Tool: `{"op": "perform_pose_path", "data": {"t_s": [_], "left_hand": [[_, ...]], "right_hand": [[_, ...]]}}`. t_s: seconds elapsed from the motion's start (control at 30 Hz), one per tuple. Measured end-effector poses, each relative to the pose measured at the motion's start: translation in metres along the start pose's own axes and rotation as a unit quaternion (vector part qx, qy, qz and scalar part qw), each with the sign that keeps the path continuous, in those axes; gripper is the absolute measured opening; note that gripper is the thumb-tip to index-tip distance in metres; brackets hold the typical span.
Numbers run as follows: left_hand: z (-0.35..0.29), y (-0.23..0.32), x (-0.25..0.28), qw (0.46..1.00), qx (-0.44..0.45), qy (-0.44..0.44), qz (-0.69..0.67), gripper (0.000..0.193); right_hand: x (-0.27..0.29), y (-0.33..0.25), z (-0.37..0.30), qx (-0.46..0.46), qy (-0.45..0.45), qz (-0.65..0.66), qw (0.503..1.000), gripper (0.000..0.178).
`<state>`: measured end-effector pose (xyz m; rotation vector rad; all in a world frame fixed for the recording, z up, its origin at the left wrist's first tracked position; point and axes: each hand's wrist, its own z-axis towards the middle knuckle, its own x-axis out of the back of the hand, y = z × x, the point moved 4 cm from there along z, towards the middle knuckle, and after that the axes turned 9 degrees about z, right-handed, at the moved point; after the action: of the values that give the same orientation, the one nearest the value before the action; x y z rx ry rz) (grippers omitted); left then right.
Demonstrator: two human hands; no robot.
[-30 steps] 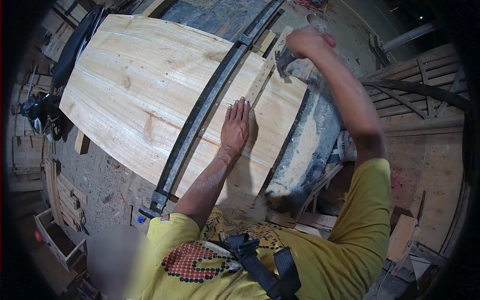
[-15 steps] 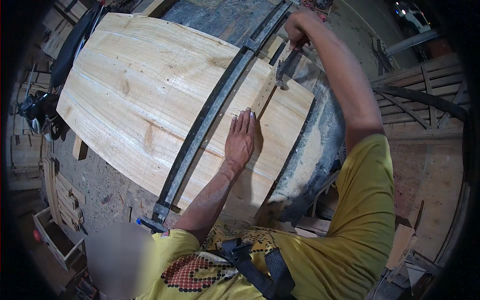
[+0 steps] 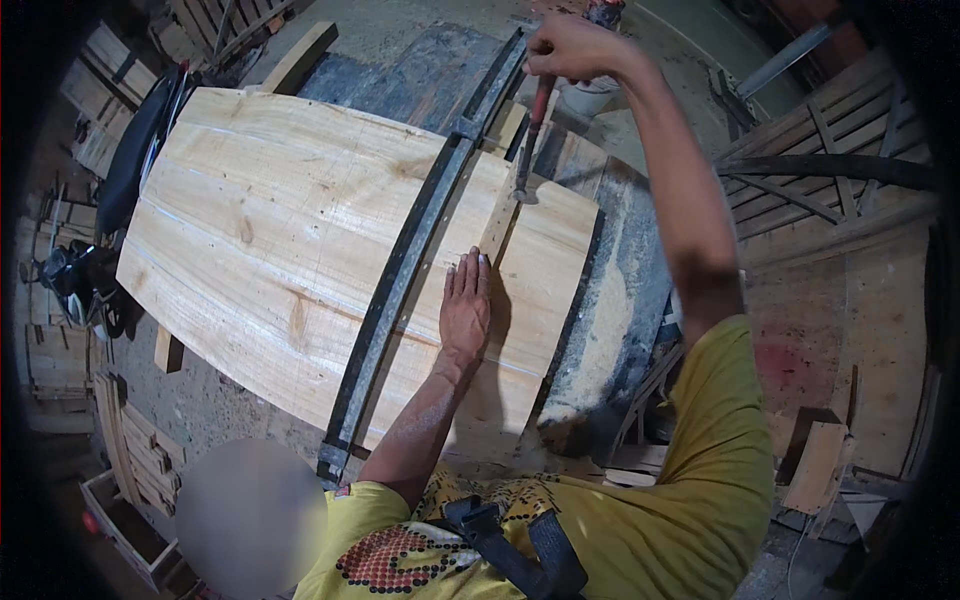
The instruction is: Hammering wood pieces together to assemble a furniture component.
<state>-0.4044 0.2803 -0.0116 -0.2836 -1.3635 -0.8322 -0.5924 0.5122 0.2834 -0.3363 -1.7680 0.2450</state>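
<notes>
My left hand point(image 3: 465, 312) lies flat with fingers stretched out on a narrow wooden strip point(image 3: 501, 222), which crosses a large pale panel of joined boards point(image 3: 270, 215). At the far side, my right hand point(image 3: 572, 48) is closed around the red handle of a hammer point(image 3: 534, 125). The hammer's head hangs down over the far part of the strip; whether it touches the wood I cannot tell. A long metal bar clamp point(image 3: 398, 268) spans the panel just left of my left hand. The tip of the strip under my left palm is hidden.
Under the panel is a dark worktable point(image 3: 625, 255) with sawdust on its right part. A motorcycle point(image 3: 135, 150) stands close to the panel's left end. Stacked wood strips point(image 3: 140, 455) and a wooden frame box point(image 3: 125, 525) are at lower left. Slatted wooden frames point(image 3: 835, 165) stand at right.
The view has shifted, so the panel appears lower. My right hand has moved farther away relative to the panel, and more of the hammer's handle shows. My left hand stays flat on the strip.
</notes>
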Motion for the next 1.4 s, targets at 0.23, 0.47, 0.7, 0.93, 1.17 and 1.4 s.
{"op": "perform_pose_path", "data": {"t_s": [0.23, 0.47, 0.7, 0.93, 1.17, 1.4], "left_hand": [[0.006, 0.003, 0.003, 1.0, -0.003, 0.001, -0.012, 0.054], [0.007, 0.005, 0.003, 1.0, -0.01, -0.006, -0.012, 0.058], [0.005, 0.001, 0.001, 1.0, -0.012, -0.018, 0.018, 0.055], [0.003, 0.006, 0.007, 1.0, -0.01, -0.025, 0.01, 0.058], [-0.001, 0.002, 0.009, 0.999, -0.023, 0.031, -0.005, 0.052], [-0.012, -0.022, 0.027, 0.937, 0.098, 0.198, -0.271, 0.044]], "right_hand": [[-0.07, 0.043, -0.016, 0.149, 0.347, 0.513, 0.771, 0.04], [-0.1, 0.033, -0.03, 0.125, 0.517, 0.568, 0.628, 0.037], [-0.111, 0.026, -0.047, 0.137, 0.531, 0.564, 0.618, 0.039], [-0.09, 0.043, -0.008, 0.09, 0.545, 0.495, 0.67, 0.041], [-0.074, -0.015, -0.089, 0.175, 0.458, 0.643, 0.588, 0.03], [-0.027, -0.021, -0.163, 0.324, 0.243, 0.765, 0.501, 0.033]]}}
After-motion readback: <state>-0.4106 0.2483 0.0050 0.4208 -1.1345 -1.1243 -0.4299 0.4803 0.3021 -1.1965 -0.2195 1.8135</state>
